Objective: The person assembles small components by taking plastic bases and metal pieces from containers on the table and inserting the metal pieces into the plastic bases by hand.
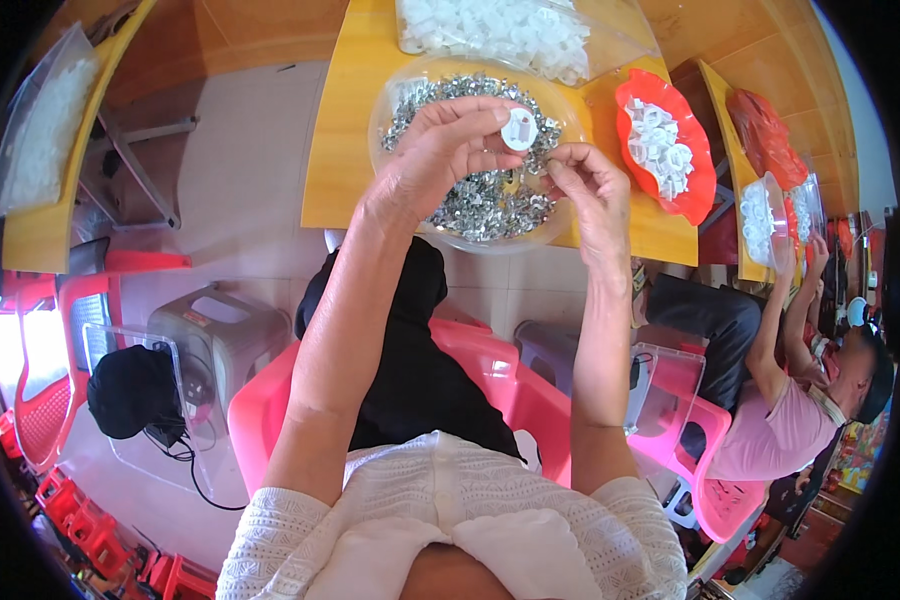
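Note:
My left hand (448, 150) holds a small white plastic ring piece (519, 129) between thumb and fingers, raised over a clear round bowl (400, 92) full of small shiny metal parts (480, 200). My right hand (590, 180) is right beside it with fingertips pinched together near the white piece; it seems to pinch a tiny metal part, too small to make out. Both hands hover above the bowl on the yellow table (340, 150).
A clear bag of white plastic pieces (500, 30) lies behind the bowl. A red tray (705, 190) with white pieces sits to the right. Another person (790, 420) sits at right on a pink chair. A pink chair (510, 380) is under me; a grey stool (220, 330) stands left.

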The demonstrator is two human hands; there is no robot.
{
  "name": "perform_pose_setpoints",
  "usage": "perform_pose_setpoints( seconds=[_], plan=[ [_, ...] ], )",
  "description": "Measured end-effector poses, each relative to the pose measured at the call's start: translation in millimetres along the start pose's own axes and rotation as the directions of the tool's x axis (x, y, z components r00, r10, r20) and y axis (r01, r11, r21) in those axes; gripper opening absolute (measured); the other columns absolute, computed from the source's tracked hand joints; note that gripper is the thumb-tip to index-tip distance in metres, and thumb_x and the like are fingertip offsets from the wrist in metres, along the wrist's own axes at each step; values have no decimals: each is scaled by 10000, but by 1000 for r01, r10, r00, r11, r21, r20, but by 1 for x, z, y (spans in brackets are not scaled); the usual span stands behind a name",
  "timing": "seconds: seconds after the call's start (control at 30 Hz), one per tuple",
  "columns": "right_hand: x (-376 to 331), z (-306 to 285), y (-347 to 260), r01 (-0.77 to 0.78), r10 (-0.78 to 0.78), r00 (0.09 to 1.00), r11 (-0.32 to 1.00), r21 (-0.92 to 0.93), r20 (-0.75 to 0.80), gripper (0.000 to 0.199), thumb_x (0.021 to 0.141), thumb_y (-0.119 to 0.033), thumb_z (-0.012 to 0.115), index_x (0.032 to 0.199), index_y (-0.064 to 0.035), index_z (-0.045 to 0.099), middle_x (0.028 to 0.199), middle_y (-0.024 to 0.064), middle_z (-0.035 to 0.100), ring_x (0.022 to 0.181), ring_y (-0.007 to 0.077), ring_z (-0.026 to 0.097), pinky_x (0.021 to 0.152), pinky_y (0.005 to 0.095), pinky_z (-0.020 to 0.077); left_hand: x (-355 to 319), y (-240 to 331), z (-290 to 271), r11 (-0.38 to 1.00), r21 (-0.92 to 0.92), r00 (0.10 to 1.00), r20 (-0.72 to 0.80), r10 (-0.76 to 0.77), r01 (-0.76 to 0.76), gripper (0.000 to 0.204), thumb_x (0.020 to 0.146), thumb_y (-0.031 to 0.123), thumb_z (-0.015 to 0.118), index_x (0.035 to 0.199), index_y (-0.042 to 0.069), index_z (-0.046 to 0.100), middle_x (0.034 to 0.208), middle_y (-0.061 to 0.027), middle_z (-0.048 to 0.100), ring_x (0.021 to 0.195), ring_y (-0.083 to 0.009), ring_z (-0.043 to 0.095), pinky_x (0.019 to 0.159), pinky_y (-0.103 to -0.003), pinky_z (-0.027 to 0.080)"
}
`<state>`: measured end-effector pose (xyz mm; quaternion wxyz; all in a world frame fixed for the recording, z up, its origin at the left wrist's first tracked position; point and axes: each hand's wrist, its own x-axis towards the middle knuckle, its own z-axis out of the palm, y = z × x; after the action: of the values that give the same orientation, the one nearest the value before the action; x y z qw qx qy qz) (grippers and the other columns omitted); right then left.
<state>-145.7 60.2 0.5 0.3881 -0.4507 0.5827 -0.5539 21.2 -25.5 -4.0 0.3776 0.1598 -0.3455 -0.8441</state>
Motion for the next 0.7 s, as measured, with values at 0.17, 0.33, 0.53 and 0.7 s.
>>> perform_pose_setpoints(
  seconds=[0.17,0.33,0.53,0.7],
  plan=[
    [-7,2,-15,19,-7,998,983,184,-65,85,801,-46,599,882,-24,598,759,-7,578,668,52,524,572,182,400,-1,-4,6,992,122,999,31,-30,25,205,860,108,526,1016,-4,600,949,-71,618,866,-140,597,791,-283,515],
    [-14,13,-19,113,-89,991,952,285,-98,97,784,-19,622,880,-17,607,770,-22,568,670,25,482,591,164,367,-1,-7,11,994,96,998,47,-47,42,203,871,85,509,1040,6,590,986,-68,607,907,-138,586,807,-280,511],
    [-12,17,-9,230,-218,968,969,93,-126,85,771,21,619,854,6,602,795,-3,551,679,37,491,605,169,396,2,-15,9,994,97,997,64,-49,42,193,850,74,546,1029,19,595,996,-61,610,895,-136,594,792,-282,521],
    [-12,19,-6,246,-259,954,964,-103,-153,76,748,20,633,815,0,601,780,17,545,668,61,512,593,190,412,2,-16,8,992,124,997,73,-32,22,195,839,66,561,1026,25,597,995,-56,614,893,-132,595,786,-281,522]
  ],
)
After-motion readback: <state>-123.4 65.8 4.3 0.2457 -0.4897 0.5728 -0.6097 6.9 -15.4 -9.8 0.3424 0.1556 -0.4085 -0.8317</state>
